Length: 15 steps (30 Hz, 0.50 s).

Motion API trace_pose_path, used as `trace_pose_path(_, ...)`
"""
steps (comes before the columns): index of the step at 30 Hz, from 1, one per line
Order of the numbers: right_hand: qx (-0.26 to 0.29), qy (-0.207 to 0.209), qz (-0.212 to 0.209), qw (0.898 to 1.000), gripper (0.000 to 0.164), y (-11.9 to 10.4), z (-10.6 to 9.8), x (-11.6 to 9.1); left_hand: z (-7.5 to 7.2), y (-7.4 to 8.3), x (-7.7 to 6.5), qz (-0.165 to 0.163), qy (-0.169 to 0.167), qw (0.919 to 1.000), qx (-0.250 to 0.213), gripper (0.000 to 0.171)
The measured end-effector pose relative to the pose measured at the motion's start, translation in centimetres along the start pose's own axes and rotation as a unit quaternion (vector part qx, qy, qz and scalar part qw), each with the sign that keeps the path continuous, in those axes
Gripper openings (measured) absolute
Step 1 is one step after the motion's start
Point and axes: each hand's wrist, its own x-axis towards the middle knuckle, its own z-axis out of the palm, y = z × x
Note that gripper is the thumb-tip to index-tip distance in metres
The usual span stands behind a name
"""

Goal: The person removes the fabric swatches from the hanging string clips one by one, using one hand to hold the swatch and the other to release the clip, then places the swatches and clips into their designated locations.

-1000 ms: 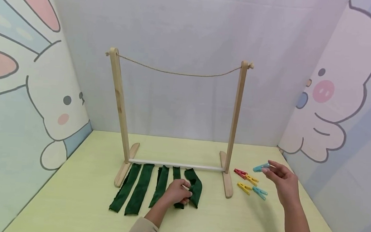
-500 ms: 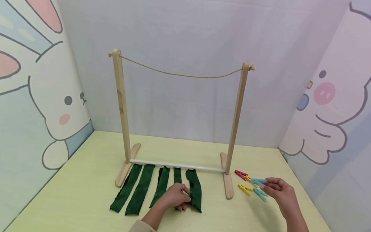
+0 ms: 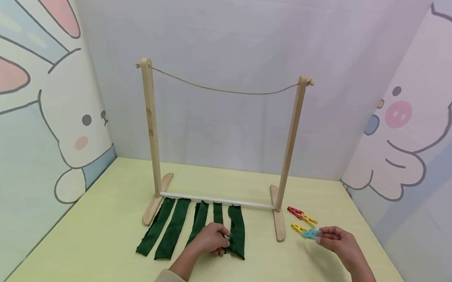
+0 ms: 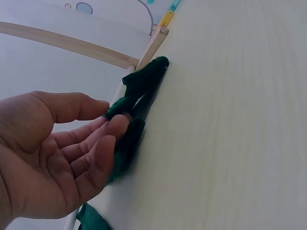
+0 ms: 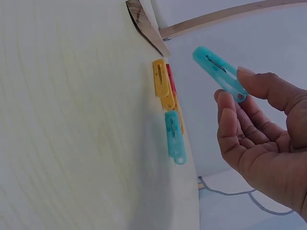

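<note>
Several dark green fabric strips lie side by side in front of the wooden rack [image 3: 284, 171]. My left hand [image 3: 212, 239] is at the left edge of the rightmost strip [image 3: 238, 231]. In the left wrist view, thumb and fingers pinch the green fabric [image 4: 117, 106]. At the right, my right hand [image 3: 342, 247] pinches a light blue clothespin [image 5: 218, 72] by its handle end, held up over the table. A second blue clothespin [image 5: 175, 136] lies on the table; in the head view it is mostly covered by the held one.
A sagging rope [image 3: 225, 90] spans the tops of the rack's posts, with a white bar [image 3: 218, 200] low between them. A red clothespin [image 3: 294, 212] and yellow clothespins [image 3: 309, 220] lie right of the rack's foot [image 3: 279, 225]. Printed walls enclose the table.
My right hand has come down and toward me with the blue clothespin, over the other blue one. The rightmost strip, bent before, now lies straighter beside my left hand.
</note>
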Motion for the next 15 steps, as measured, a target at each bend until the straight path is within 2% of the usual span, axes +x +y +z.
trace_pose_path(4, 0.006, -0.008, 0.034, 0.999, 0.039, 0.7, 0.0, 0.1, 0.2, -0.1, -0.1, 0.026, -0.006, 0.9996, 0.007, 0.019)
trace_pose_path(7, 0.012, -0.021, 0.056, 0.998, 0.033, 1.2, -0.1, 0.0, 0.2, -0.2, -0.2, 0.041, 0.008, 0.9989, 0.022, 0.019)
trace_pose_path(11, 0.001, -0.048, 0.064, 0.997, 0.028, 1.6, -0.3, 0.1, -0.2, -0.1, -0.5, 0.064, 0.034, 0.9965, 0.043, 0.020)
trace_pose_path(15, -0.022, -0.080, 0.062, 0.995, 0.026, 2.1, -0.5, 0.4, -1.0, 0.0, -0.7, 0.076, 0.046, 0.9946, 0.054, 0.022)
